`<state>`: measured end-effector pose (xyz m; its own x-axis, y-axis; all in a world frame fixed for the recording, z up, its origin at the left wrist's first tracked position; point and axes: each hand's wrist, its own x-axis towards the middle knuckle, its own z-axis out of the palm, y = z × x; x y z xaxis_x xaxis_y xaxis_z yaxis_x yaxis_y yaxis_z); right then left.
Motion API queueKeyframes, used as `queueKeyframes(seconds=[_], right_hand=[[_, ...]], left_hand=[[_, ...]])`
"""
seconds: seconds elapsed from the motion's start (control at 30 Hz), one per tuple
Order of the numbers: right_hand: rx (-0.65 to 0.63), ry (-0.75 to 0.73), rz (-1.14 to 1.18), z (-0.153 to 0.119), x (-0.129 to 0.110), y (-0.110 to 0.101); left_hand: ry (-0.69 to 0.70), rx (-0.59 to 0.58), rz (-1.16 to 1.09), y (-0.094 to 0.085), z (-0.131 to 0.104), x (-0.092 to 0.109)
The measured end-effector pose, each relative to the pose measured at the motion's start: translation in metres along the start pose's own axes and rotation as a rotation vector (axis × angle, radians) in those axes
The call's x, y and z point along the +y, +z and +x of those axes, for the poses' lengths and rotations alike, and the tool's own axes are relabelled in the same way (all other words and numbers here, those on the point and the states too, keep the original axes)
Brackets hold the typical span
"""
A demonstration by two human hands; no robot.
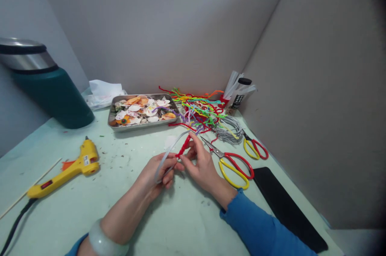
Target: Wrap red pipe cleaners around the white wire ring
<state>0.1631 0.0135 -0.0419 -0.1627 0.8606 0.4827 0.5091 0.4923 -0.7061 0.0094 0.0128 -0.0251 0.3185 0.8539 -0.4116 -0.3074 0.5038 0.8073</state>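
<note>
A thin pale band [169, 151] curves up in a loop from my left hand [158, 171], whose fingers are closed on it. Red fuzzy yarn [183, 146] is wrapped around part of the band near its upper right. My right hand [200, 163] pinches the red yarn, thumb below and fingertips above. The fingertips of both hands nearly meet at the lower end of the red part. Just right of my right hand lie large scissors [224, 154] with red and yellow handles.
Behind my hands are a metal tray [144, 127] of shells, a colourful yarn pile [202, 107] and coiled grey cord [230, 129]. A yellow glue gun [69, 169] and green bottle [54, 95] stand left. Smaller scissors [255, 147] and a black flat object [286, 203] lie right.
</note>
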Motion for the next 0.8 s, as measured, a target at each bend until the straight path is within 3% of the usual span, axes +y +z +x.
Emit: queueKeyframes(seconds=[0.37,0.57,0.8], right_hand=[[0.042,-0.064,-0.241,0.001,0.006,-0.002],[-0.007,-0.037,-0.152,0.001,0.005,-0.002],[-0.022,-0.021,-0.089,0.0,0.007,0.0]], left_hand=[[0.06,0.101,0.082,0.01,-0.008,0.001],[0.047,0.078,0.07,0.007,-0.006,-0.002],[0.125,0.158,0.195,0.012,-0.009,0.0]])
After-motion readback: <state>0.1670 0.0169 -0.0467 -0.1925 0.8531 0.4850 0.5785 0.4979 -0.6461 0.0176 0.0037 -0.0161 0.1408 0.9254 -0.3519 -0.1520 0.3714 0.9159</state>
